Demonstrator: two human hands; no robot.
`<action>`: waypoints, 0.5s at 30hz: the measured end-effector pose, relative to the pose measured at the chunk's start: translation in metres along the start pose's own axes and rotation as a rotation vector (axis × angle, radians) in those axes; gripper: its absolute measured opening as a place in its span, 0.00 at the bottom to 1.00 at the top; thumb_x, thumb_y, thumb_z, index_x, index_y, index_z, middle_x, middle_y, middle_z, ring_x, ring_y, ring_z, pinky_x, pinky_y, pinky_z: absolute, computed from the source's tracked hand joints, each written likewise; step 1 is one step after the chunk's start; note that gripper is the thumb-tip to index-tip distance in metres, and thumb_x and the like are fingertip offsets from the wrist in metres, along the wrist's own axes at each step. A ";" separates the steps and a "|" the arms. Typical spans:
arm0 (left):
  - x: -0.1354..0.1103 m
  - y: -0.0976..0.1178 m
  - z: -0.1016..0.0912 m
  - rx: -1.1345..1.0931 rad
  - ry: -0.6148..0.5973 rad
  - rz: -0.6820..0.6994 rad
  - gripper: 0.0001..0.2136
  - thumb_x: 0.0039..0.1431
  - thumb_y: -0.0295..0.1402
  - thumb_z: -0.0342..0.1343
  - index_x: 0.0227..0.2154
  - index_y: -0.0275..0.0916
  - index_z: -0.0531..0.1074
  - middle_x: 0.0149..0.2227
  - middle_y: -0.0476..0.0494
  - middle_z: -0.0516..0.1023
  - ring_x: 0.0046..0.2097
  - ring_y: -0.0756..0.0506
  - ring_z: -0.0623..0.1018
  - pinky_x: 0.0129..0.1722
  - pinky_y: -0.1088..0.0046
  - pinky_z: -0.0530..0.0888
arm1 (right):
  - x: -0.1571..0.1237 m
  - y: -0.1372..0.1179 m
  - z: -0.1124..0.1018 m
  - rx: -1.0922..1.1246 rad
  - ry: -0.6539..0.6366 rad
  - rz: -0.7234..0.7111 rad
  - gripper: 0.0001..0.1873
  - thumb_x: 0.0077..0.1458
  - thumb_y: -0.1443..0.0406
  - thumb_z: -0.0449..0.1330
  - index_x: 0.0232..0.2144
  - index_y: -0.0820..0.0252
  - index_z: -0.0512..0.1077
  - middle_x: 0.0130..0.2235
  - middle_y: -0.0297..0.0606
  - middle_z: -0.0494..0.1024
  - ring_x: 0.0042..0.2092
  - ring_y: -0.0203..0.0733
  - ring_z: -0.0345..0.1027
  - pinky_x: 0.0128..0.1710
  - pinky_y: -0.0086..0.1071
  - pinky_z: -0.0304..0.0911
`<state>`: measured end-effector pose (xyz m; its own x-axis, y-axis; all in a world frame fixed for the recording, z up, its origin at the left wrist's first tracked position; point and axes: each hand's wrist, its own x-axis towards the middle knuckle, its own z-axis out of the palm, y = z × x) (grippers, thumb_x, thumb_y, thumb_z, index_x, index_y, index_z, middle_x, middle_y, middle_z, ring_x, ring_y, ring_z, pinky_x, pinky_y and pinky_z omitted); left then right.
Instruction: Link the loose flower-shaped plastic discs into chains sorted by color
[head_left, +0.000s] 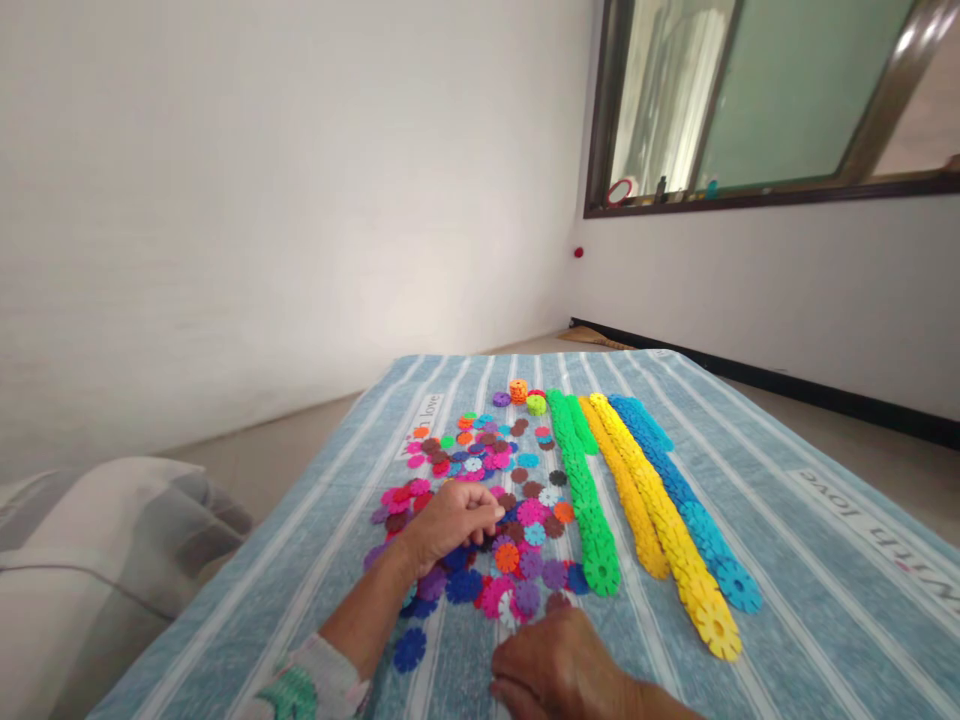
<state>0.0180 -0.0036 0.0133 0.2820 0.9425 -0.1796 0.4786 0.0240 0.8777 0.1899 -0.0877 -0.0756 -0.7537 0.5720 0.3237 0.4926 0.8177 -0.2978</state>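
Loose notched plastic discs in many colours lie scattered over the striped cloth, among them an orange disc (508,557) and a dark blue disc (409,649). My left hand (457,517) is over the middle of this spread, its fingers curled and pinched together. Whatever those fingers may hold is too small to make out. Nearer to me, my right hand (559,662) is closed at the front edge of the discs. Its fingertips are hidden, and a brown disc (556,603) shows just beyond its knuckles; I cannot tell whether they touch.
Right of the loose discs run overlapping rows: a green row (583,490), an orange-yellow row (630,490), a yellow row (664,520) and a blue row (690,510). Small stacks, including an orange stack (518,391), stand toward the far edge. Grey fabric (112,560) lies left of the cloth-covered table (795,580).
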 end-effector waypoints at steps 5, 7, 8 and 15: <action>0.006 -0.009 0.012 0.082 0.043 0.054 0.11 0.49 0.40 0.55 0.24 0.36 0.71 0.23 0.48 0.74 0.23 0.52 0.69 0.24 0.76 0.64 | -0.002 0.007 0.026 -0.133 -0.011 -0.015 0.10 0.49 0.64 0.60 0.19 0.57 0.65 0.20 0.30 0.74 0.18 0.35 0.61 0.24 0.31 0.51; 0.009 -0.011 0.017 0.143 0.073 0.077 0.10 0.50 0.38 0.53 0.23 0.36 0.70 0.21 0.50 0.72 0.23 0.51 0.69 0.24 0.76 0.64 | -0.003 0.007 0.029 -0.154 0.026 -0.014 0.10 0.48 0.63 0.61 0.20 0.57 0.65 0.20 0.30 0.74 0.17 0.36 0.63 0.23 0.31 0.51; 0.010 -0.012 0.019 0.181 0.096 0.091 0.09 0.50 0.37 0.53 0.23 0.36 0.70 0.21 0.51 0.71 0.23 0.51 0.69 0.24 0.76 0.64 | -0.004 0.007 0.030 -0.163 0.058 -0.022 0.10 0.48 0.62 0.61 0.20 0.56 0.65 0.20 0.29 0.74 0.18 0.37 0.63 0.23 0.31 0.52; 0.019 -0.012 0.002 0.568 0.388 0.116 0.08 0.55 0.27 0.49 0.27 0.37 0.75 0.29 0.47 0.78 0.33 0.48 0.75 0.36 0.75 0.68 | -0.005 0.005 0.034 -0.129 0.187 -0.046 0.11 0.46 0.65 0.62 0.20 0.57 0.63 0.19 0.27 0.73 0.18 0.35 0.65 0.21 0.30 0.47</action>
<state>0.0196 0.0132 -0.0015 0.0909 0.9819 0.1662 0.8538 -0.1627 0.4945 0.1811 -0.0882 -0.1097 -0.6887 0.5263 0.4986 0.5202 0.8378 -0.1659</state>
